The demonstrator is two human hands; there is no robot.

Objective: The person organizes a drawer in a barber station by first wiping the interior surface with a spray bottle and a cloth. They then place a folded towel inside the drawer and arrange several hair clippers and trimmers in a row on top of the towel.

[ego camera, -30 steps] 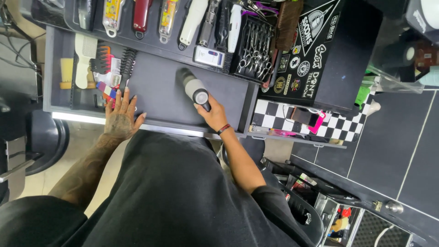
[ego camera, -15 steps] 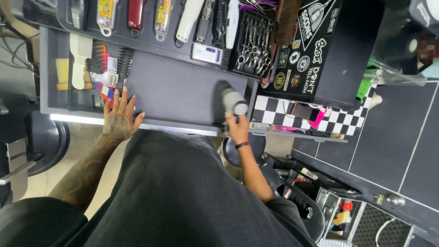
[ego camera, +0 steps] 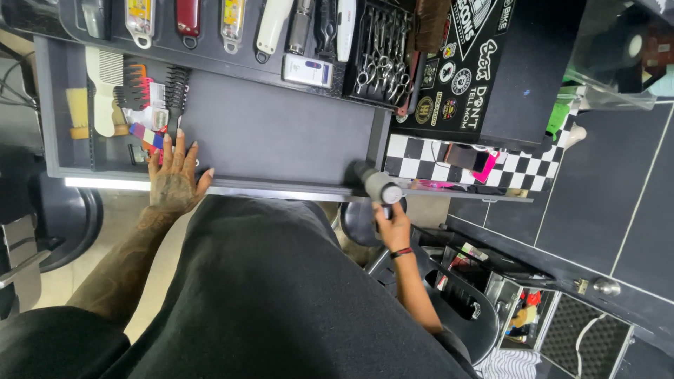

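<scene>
The stiff, fairly light hair dryer (ego camera: pixel 379 186) is gripped by its handle at six o'clock in the closed right hand (ego camera: pixel 393 224), while the left hand (ego camera: pixel 172 179) is laid flat, fingers spread and holding nothing, on the tray (ego camera: pixel 281 133).

Grey cylindrical hair dryer (ego camera: pixel 378 185), nozzle up-left, at drawer's front corner

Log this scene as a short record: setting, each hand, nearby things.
setting: barber station, open grey drawer seen from above
left hand: flat on the drawer's front edge, fingers spread, holding nothing
right hand: gripping a grey hair dryer beyond the drawer's right corner
near left hand: combs and brush
above drawer: clippers, scissors
</scene>
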